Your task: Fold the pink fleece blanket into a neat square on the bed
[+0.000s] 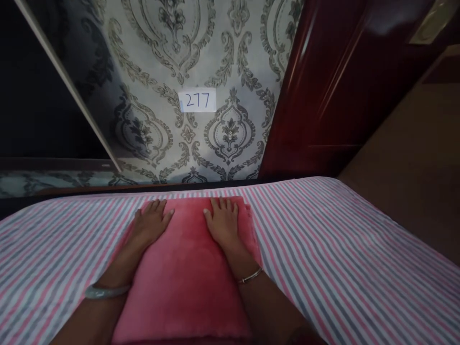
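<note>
A folded pink-red plush blanket [190, 268] lies flat on a striped sheet [323, 239] in front of me. My left hand [153, 223] rests on its far left part, palm down with fingers stretched out. Near the far right corner, my right hand [223, 220] also lies flat on the plush, fingers spread. Neither hand grips the cloth. On my left wrist is a pale bangle [106, 291], and a thin silver bracelet [250, 276] circles the right one. Layered edges of the fold show just beyond the right hand.
Behind the sheet's far edge stands a wall [158, 91] with damask wallpaper and a paper label [197, 100] reading 277. A dark screen-like panel [43, 96] is at the left. To the right is a glossy dark-red door [316, 96].
</note>
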Tool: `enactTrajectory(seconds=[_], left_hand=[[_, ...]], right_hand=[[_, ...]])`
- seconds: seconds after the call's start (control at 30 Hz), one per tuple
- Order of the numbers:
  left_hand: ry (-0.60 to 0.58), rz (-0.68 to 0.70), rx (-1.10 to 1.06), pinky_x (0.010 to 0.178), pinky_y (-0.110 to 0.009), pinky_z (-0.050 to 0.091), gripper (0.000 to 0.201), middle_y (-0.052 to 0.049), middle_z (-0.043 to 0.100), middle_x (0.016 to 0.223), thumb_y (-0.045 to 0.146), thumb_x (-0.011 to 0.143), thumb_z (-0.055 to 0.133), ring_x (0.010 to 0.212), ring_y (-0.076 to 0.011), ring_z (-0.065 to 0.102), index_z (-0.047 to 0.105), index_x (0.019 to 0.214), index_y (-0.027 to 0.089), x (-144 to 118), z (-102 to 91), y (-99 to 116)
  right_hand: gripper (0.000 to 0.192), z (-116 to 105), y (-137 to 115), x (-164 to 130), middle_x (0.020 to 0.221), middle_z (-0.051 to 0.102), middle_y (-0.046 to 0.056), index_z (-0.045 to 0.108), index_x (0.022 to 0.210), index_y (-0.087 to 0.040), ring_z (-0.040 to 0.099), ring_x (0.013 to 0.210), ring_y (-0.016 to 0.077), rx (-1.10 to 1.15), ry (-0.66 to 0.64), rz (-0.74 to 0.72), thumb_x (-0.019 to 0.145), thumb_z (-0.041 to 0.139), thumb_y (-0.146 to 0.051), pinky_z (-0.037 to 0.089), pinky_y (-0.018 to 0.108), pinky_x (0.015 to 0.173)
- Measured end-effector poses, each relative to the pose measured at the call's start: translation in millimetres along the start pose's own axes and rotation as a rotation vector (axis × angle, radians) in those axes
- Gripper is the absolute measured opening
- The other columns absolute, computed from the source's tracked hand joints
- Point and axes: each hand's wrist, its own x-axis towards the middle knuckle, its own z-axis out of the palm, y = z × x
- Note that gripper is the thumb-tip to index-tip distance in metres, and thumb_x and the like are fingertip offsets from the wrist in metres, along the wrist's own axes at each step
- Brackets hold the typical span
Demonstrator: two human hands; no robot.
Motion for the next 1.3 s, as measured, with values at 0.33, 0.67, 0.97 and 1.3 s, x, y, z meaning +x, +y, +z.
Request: enactTrajectory(seconds=[0.33,0.67,0.97,1.3], left_hand=[[0.071,-0.023,-0.049,0.117,-0.054,0.025,0.057,-0.014,0.046,0.154,0.042,0.099,0.028,0.146,-0.0286,0.035,0.046,0.147,0.016,-10.6,0.7,9.2],[-0.004,0.135,-0.051,0.119,-0.057,0.019,0.065,-0.014,0.03,0.163,0.053,0.099,0.033,0.151,-0.0311,0.022,0.03,0.156,0.022,-68.5,-36.7,-1.0],[0.092,0.396,-0.079,0.122,-0.058,0.005,0.065,-0.004,0.023,0.166,0.057,0.095,0.044,0.154,-0.0336,0.01,0.033,0.155,0.033,-181.1,-4.2,-13.2],[0.297,0.34,-0.102,0.117,-0.062,0.022,0.06,-0.013,0.034,0.161,0.046,0.097,0.045,0.15,-0.035,0.024,0.042,0.151,0.021,-217.5,20.6,-62.3]], right_hand=[[0.058,-1.6,8.6,-0.6,0.154,0.044,0.016,0.046,0.148,-0.017,0.031,0.143,0.0358,0.008,-0.029,-0.043,0.1,0.033,-0.047,0.018,0.058,0.115],[0.054,-31.2,3.6,-40.8,0.156,0.042,0.014,0.045,0.15,-0.02,0.033,0.144,0.0333,-0.129,-0.108,-0.176,0.102,0.035,-0.043,0.022,0.054,0.115],[0.06,-21.2,13.3,-154.1,0.165,0.025,0.004,0.032,0.156,-0.03,0.019,0.151,0.0308,-0.24,-0.059,-0.294,0.101,0.036,-0.053,0.017,0.053,0.119],[0.051,-19.6,55.7,-191.8,0.161,0.034,0.008,0.044,0.15,-0.025,0.026,0.149,0.0305,-0.201,0.077,-0.147,0.101,0.037,-0.039,0.029,0.057,0.115]])
